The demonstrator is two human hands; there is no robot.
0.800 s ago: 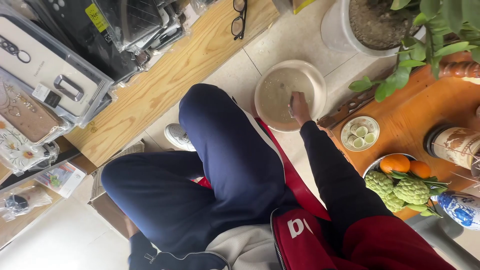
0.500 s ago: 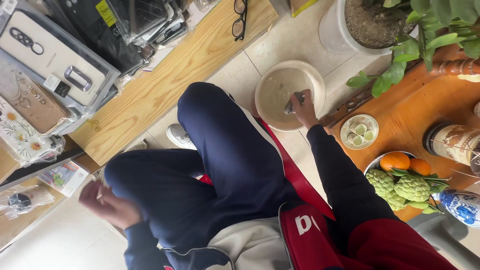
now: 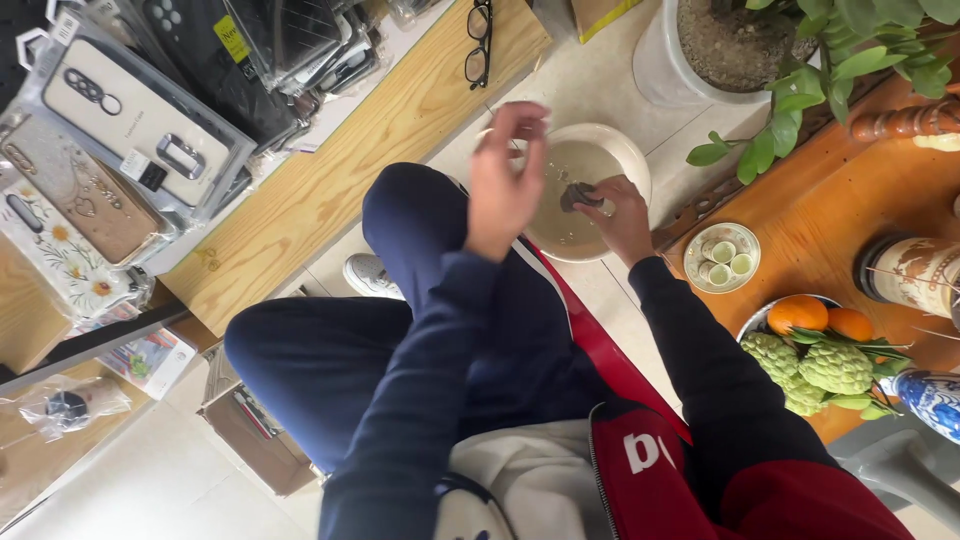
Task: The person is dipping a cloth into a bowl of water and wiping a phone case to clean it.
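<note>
A white basin point(image 3: 628, 160) of cloudy water sits on the tiled floor in front of my knees. My right hand point(image 3: 618, 215) reaches into it and is closed on a small dark object point(image 3: 577, 195) at the water's surface. My left hand point(image 3: 505, 180) is raised above my left knee, just left of the basin, fingers loosely spread and holding nothing. I am seated, in dark blue trousers and a dark blue and red jacket.
A low wooden table point(image 3: 880, 215) on the right carries a small dish of little cups point(image 3: 722, 257), a plate of oranges and custard apples point(image 3: 815, 345) and a vase. A potted plant point(image 3: 730, 40) stands behind. A wooden shelf point(image 3: 340, 190) with packaged phone cases and glasses point(image 3: 478, 40) lies left.
My left hand has swung up from beside my left thigh to just left of the basin. My right hand stays in the basin, now gripping the dark object.
</note>
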